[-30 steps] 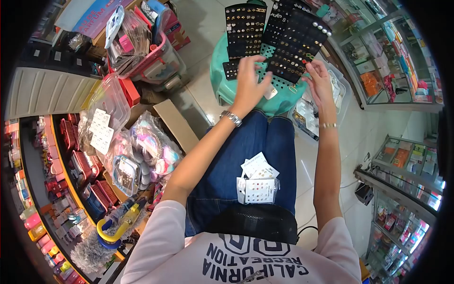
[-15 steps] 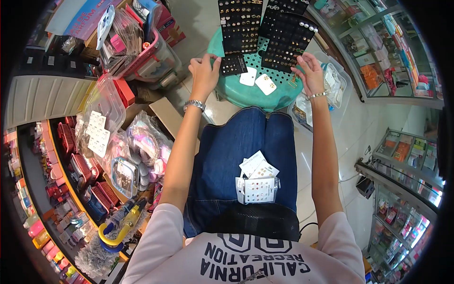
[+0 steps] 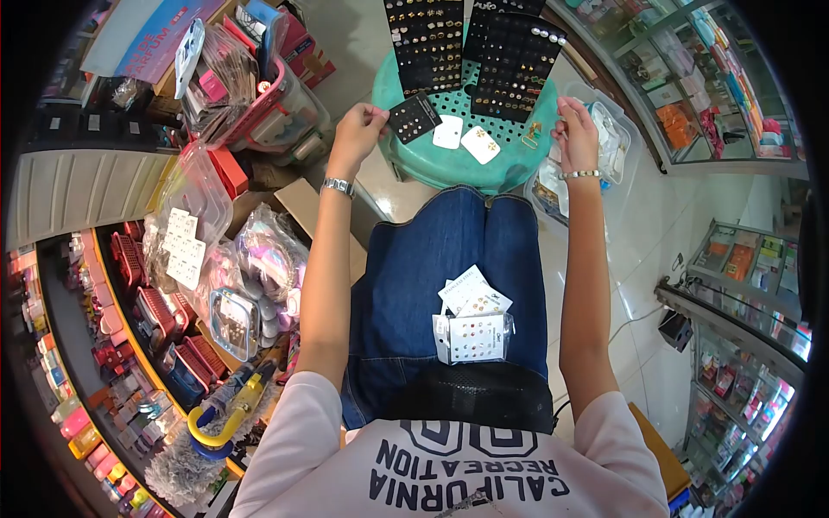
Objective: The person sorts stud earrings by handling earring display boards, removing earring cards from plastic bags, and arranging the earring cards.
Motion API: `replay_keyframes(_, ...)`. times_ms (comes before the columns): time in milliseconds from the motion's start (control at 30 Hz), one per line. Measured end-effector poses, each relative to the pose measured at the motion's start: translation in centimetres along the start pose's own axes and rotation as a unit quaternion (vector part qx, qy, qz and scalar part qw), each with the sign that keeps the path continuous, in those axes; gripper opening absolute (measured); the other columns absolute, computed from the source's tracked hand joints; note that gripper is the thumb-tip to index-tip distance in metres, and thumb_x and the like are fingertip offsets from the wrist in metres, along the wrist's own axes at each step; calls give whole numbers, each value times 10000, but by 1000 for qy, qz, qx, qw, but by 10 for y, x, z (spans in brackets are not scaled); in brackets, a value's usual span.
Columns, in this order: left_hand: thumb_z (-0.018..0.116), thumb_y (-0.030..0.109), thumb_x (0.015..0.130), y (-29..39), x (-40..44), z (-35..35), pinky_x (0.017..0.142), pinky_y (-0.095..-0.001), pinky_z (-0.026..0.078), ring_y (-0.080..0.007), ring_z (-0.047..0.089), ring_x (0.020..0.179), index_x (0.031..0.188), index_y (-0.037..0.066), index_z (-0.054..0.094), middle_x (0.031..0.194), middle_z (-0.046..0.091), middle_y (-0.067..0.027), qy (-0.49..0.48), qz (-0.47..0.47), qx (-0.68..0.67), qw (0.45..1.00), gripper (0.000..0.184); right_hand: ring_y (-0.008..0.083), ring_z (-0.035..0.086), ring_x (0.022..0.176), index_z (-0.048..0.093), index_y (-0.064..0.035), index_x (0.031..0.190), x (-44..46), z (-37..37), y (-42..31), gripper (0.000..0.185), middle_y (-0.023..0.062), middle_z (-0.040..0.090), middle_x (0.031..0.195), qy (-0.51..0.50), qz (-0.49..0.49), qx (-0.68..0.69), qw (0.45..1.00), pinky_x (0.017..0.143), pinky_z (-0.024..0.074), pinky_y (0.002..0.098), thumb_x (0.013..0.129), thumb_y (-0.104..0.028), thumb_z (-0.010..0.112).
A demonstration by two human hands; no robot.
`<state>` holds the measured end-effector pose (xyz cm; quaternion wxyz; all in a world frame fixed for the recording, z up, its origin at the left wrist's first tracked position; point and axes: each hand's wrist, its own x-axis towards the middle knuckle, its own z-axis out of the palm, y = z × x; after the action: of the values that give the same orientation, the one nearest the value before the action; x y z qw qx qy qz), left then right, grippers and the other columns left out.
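Taking the stool (image 3: 414,167) as a clock with 12 pointing away from the person, the black card (image 3: 414,118) lies tilted at 9 o'clock, with rows of small studs on it. The left hand (image 3: 358,134), a watch (image 3: 339,186) on its wrist, pinches the card's outer corner between thumb and fingers. The right hand (image 3: 576,134) is raised just beside the rim at 3 o'clock, fingers curled toward the thumb; whether it grips anything I cannot tell. A beaded bracelet (image 3: 580,174) circles that wrist. Two white cards (image 3: 480,145) lie between 8 and 6 o'clock, the nearer one bearing gold pieces. A gold item (image 3: 532,135) is at 4. Tall black boards (image 3: 515,73) of earrings stand at 11 and 1. Past the rim at 3 to 4 is a clear tub (image 3: 626,147) of packets. Toward 6, on the lap (image 3: 432,259), sit overlapping earring packs (image 3: 475,337).
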<state>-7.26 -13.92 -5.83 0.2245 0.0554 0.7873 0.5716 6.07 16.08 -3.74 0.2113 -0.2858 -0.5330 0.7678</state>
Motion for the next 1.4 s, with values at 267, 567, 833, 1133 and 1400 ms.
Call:
replay_keyframes(267, 530, 83, 868, 30, -61, -18, 664, -207, 478, -136, 578, 707, 930, -34, 512, 779, 582, -89, 18, 14, -135, 991, 133, 47, 390, 580, 565, -37, 989, -58, 16, -27, 155, -4, 502, 768, -74, 3, -35, 997, 518, 325, 165, 854, -112, 547)
replay_keyframes(567, 560, 47, 844, 146, -196, -1, 696, -231, 500, -169, 608, 741, 929, -31, 505, 811, 584, -97, -15, 142, -340, 930, 128, 37, 382, 570, 562, -49, 990, -193, 79, -136, 210, -10, 501, 762, -191, -26, -83, 978, 502, 289, 165, 908, -222, 475)
replay_keyframes(833, 573, 29, 825, 213, -311, 10, 730, -253, 510, -186, 608, 753, 906, -16, 488, 819, 560, -93, -43, 286, -393, 873, 125, 37, 365, 575, 559, -43, 913, -290, 89, -207, 221, -29, 468, 677, -239, -255, -128, 928, 504, 291, 165, 917, -240, 459)
replay_keyframes(1133, 529, -9, 818, 232, -384, -4, 654, -227, 478, -141, 545, 673, 848, 26, 436, 828, 507, -70, -93, 419, -325, 843, 104, 29, 354, 582, 549, -29, 804, -390, 89, -243, 221, -41, 457, 671, -198, -324, -83, 922, 517, 274, 166, 916, -201, 468)
replay_keyframes(1400, 533, -5, 805, 222, -417, 0, 622, -199, 429, -108, 482, 632, 837, 35, 413, 821, 485, -55, -72, 435, -337, 832, 130, 28, 389, 580, 559, -31, 829, -426, 81, -224, 189, -37, 485, 677, -173, -328, -57, 927, 505, 313, 149, 910, -185, 485)
